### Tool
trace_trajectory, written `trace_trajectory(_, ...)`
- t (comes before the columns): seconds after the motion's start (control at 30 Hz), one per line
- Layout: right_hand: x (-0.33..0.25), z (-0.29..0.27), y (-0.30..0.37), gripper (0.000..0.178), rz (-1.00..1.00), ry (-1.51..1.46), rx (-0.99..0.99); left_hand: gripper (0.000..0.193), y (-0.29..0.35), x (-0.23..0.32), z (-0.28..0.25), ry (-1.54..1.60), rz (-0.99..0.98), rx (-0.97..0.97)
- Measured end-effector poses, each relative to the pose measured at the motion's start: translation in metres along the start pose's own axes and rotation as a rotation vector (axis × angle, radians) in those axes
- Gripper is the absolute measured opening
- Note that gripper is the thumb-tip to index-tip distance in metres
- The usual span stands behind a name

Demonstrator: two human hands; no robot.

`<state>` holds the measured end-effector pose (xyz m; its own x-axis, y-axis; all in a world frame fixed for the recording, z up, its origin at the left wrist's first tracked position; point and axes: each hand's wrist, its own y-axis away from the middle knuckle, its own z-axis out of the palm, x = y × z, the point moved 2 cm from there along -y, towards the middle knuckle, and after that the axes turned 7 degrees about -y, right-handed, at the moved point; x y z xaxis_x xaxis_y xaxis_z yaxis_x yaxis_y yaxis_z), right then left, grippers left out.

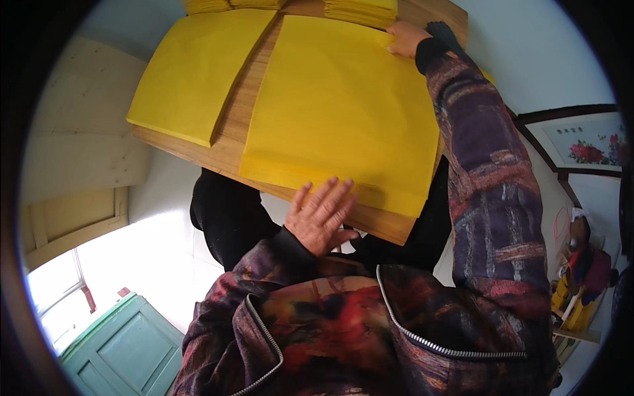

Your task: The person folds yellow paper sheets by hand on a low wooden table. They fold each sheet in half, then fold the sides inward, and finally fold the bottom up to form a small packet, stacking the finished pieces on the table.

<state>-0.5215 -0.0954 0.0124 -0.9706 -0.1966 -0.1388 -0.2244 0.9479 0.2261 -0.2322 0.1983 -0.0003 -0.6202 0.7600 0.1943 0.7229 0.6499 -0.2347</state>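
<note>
A stack of large yellow paper sheets (pixel 343 105) lies on the wooden table before me, its near side reaching the table's front edge. My left hand (pixel 318 219) is at that near edge, fingers stretched and slightly apart, fingertips against the yellow paper. Across the stack, my right hand (pixel 406 39) is closed at the far right corner, thumb and fingers bent at the paper's edge. To the left lies a second, smaller-looking yellow stack (pixel 198 76), with a strip of bare wood between the two.
Beyond the sheets sit a folded yellow pile (pixel 361 12) and another yellow pile (pixel 254 3). A dark grey object (pixel 441 32) lies by my right wrist. The wooden table (pixel 178 146) ends just above my knees. A framed flower picture (pixel 581 142) stands to the right; a green panelled door (pixel 125 350) is lower left.
</note>
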Motion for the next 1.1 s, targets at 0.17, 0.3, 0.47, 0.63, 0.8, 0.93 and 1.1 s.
trace_trajectory(0.17,0.005,0.0,0.0,0.045,0.064,-0.009,0.061,0.089,-0.019,-0.024,-0.004,0.039,-0.089,-0.191)
trace_trajectory(0.3,0.004,-0.003,0.009,0.044,0.091,-0.057,0.107,0.093,-0.019,-0.025,-0.005,0.061,-0.057,-0.191)
trace_trajectory(0.47,-0.011,-0.007,0.036,0.05,0.312,0.031,0.304,0.093,-0.016,-0.027,-0.001,-0.016,-0.03,-0.174)
trace_trajectory(0.63,-0.076,0.02,0.088,0.03,-0.006,-0.064,0.693,0.095,-0.013,-0.028,0.006,-0.024,-0.019,-0.062)
trace_trajectory(0.8,-0.172,0.081,0.157,0.036,-0.201,-0.312,0.401,0.087,-0.014,-0.028,0.01,-0.092,-0.003,-0.021)
trace_trajectory(0.93,-0.165,0.085,0.167,0.049,-0.089,-0.376,0.434,0.083,-0.012,-0.028,0.009,-0.116,-0.016,-0.065)
trace_trajectory(1.1,-0.114,0.087,0.186,0.056,0.098,-0.306,0.394,0.083,-0.012,-0.028,0.01,-0.124,0.004,0.004)
